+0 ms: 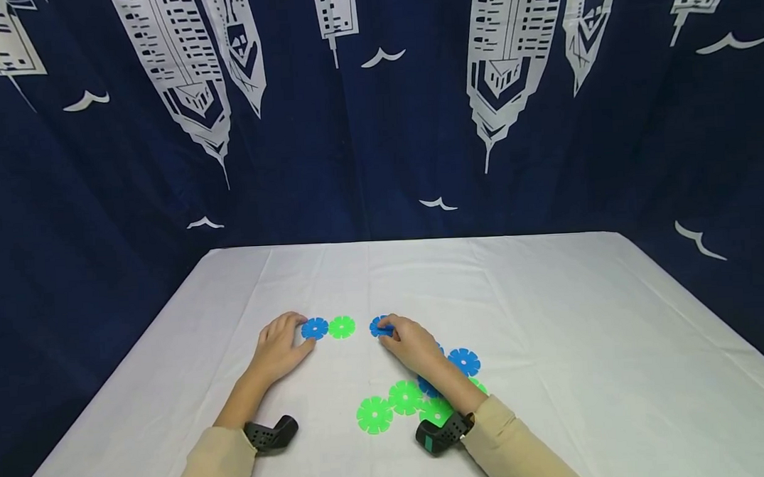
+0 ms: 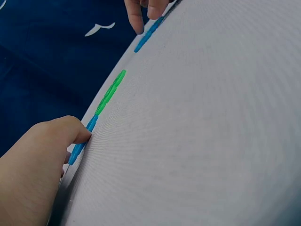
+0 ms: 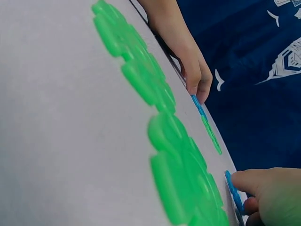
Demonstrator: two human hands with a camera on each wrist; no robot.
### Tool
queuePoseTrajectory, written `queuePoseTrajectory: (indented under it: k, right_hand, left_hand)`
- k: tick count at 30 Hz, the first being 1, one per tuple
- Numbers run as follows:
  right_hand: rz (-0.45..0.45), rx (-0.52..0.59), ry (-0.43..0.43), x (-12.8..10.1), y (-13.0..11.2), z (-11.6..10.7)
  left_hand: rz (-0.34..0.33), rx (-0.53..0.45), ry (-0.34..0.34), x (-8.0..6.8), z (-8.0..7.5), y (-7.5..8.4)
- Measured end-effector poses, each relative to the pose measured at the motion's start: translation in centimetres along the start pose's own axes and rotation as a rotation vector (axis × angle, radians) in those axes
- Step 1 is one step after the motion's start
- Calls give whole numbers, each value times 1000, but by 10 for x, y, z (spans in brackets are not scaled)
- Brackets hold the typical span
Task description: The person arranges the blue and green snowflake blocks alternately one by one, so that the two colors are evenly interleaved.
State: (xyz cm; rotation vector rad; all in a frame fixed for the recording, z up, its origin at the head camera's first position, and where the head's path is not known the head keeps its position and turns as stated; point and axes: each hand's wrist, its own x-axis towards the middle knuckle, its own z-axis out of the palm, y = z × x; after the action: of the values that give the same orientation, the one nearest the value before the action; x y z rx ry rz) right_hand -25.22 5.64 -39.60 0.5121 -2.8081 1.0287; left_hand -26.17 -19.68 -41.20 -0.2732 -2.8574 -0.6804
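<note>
Flat, notched, flower-shaped plastic interlocking discs lie on a white cloth. My left hand (image 1: 279, 351) holds a blue disc (image 1: 315, 328) at its left side, thumb and forefinger at opposite edges. A green disc (image 1: 342, 327) touches that blue one on the right, in line with it. Across a short gap, my right hand (image 1: 412, 344) pinches another blue disc (image 1: 376, 327) between thumb and fingers. In the right wrist view the thumb lies against this blue disc (image 3: 233, 192); the fingers are partly hidden there. The left wrist view shows my left thumb at the first blue disc (image 2: 92, 123).
Under and beside the right forearm lie more discs: a green disc (image 1: 374, 415), another green disc (image 1: 404, 397), a blue disc (image 1: 465, 361) and others partly covered. The white table (image 1: 586, 372) ends at a dark blue curtain (image 1: 352, 147) with a city print.
</note>
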Motion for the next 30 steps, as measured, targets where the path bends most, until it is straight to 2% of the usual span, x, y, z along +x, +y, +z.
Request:
queuePoseTrajectory:
  k: [5, 12, 17, 30]
  right_hand:
    - [24, -60, -13, 1, 0, 1]
    - [-19, -141, -7, 0, -4, 2]
    - [-7, -182, -25, 2, -7, 4]
    - [-18, -182, -16, 8, -11, 9]
  left_hand:
    - [-2, -7, -1, -1, -1, 1]
    - [4, -4, 2, -1, -1, 0]
    - [-2, -7, -3, -1, 0, -1]
    - [10, -17, 9, 1, 0, -1]
